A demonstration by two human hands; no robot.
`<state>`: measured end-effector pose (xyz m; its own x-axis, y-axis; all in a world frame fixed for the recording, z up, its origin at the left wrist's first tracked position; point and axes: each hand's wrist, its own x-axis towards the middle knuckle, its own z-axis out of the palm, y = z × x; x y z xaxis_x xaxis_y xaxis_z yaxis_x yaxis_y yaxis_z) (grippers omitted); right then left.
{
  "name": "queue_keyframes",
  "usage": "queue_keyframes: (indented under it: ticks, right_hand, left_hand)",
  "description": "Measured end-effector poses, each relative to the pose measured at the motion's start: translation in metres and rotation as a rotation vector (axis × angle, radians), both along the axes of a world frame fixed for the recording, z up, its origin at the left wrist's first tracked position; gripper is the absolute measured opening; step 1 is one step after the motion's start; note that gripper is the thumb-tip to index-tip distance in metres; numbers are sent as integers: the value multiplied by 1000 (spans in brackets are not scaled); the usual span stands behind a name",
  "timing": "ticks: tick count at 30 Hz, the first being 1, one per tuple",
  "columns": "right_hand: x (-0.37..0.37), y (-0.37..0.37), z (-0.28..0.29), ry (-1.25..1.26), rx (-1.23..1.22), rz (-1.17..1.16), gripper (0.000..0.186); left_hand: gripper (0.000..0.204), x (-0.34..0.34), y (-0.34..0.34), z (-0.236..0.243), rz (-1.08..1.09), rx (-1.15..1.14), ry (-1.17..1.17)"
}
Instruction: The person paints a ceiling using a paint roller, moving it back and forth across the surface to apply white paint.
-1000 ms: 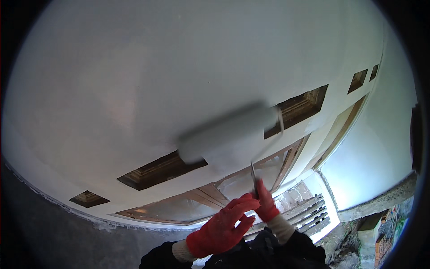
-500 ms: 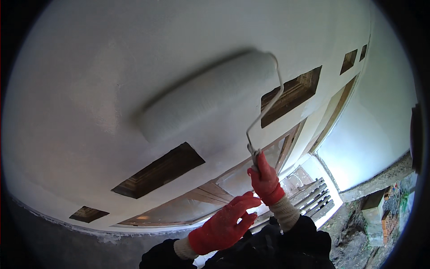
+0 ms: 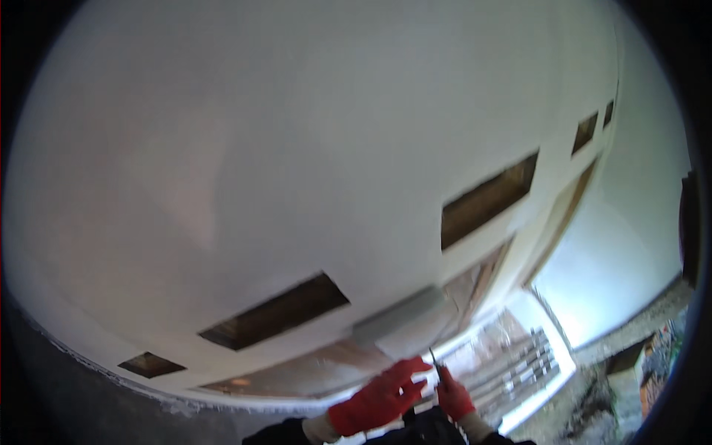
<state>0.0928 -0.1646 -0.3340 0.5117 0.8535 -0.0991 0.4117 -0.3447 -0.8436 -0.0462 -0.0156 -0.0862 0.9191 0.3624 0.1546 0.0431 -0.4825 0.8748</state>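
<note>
Head view: right hand [image 3: 454, 398] is gripping the paint roller [image 3: 400, 315] by its handle; the grey cover is sitting beyond and left of that hand, overlapping the glazed frame [image 3: 297, 371]. Left hand [image 3: 378, 399] is hovering just left of the right, fingers apart and curling, apparently holding nothing. Probably rolling the white wall [image 3: 334, 163], maybe between strokes; blur is hiding any contact. Next move is likely calling for a firm right grip and steering clear of the dark opening [image 3: 274, 311] beyond the left hand.
</note>
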Motion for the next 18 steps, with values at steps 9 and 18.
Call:
queue_keyframes:
  ticks: [9, 18]
  right_hand:
    - [15, 37, 77, -22, 343, 135, 60]
    - [45, 177, 476, -294, 1043, 88, 68]
  left_hand:
    - [34, 17, -13, 60, 78, 66, -52]
    - [40, 25, 2, 141, 271, 119, -463]
